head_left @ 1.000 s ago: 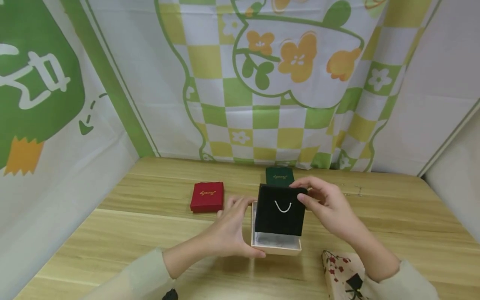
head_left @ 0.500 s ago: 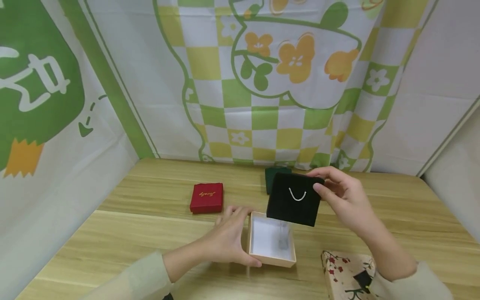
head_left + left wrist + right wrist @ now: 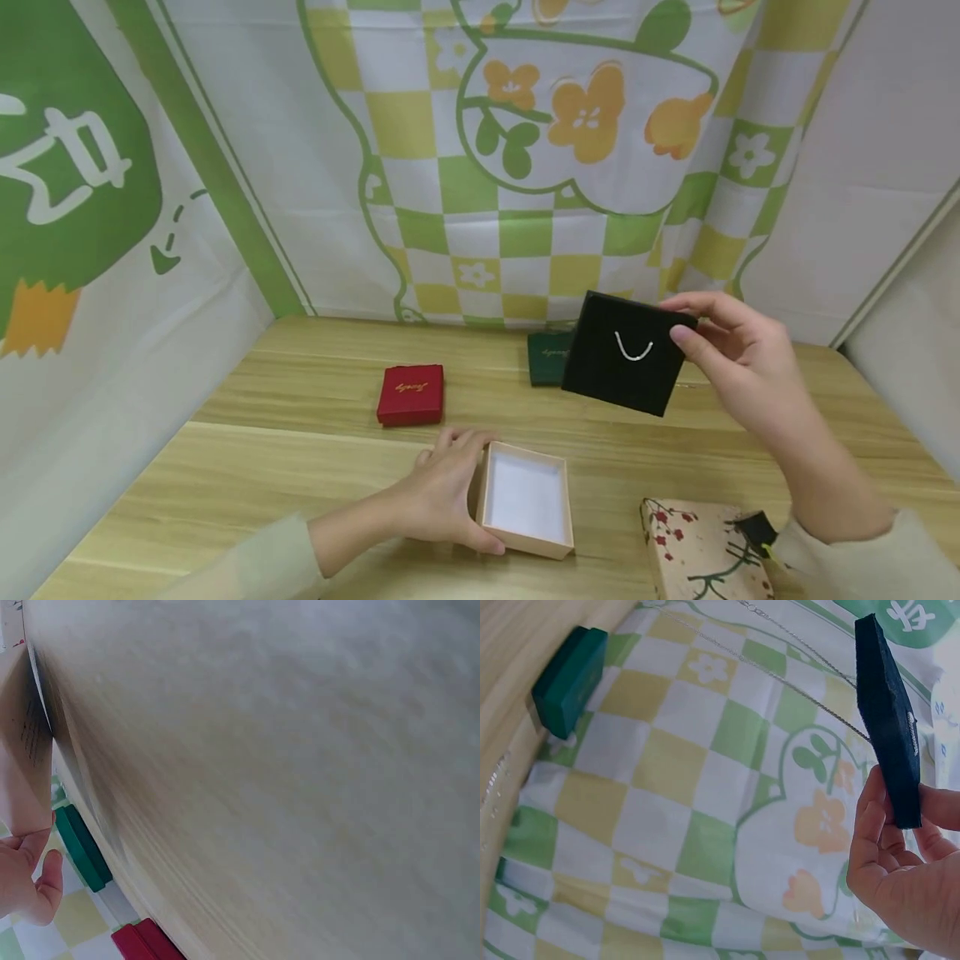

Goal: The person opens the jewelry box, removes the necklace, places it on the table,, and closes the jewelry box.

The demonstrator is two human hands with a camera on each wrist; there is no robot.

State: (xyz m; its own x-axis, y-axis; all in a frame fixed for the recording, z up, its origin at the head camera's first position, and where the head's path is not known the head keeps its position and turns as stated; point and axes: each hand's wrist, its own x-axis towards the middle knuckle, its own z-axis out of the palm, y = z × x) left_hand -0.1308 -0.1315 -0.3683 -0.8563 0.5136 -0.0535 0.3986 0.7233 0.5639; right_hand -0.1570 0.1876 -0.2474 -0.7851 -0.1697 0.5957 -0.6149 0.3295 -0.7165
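In the head view my right hand (image 3: 750,358) pinches the right edge of a black necklace display pad (image 3: 600,358), raised above the table and tilted. A short stretch of silver chain (image 3: 632,357) curves across its front. In the right wrist view, two strands of the necklace chain (image 3: 780,679) trail from the back of the pad (image 3: 885,720). My left hand (image 3: 446,492) grips the left side of a cream box base (image 3: 532,548), thumb at its near corner and fingers at the far one. Its white-lined inside faces up. The left wrist view shows the box's outer wall (image 3: 30,742).
A red jewelry box (image 3: 411,394) sits left of the box base. Behind the pad is a green jewelry box (image 3: 545,358), partly hidden. A cream lid with red blossoms (image 3: 693,533) and a black bow (image 3: 757,532) lies near my right forearm. A patterned curtain (image 3: 525,233) hangs behind the table.
My right hand has lifted the black pad out of the box base, up and to the right. My left hand has shifted the box base slightly left and nearer.
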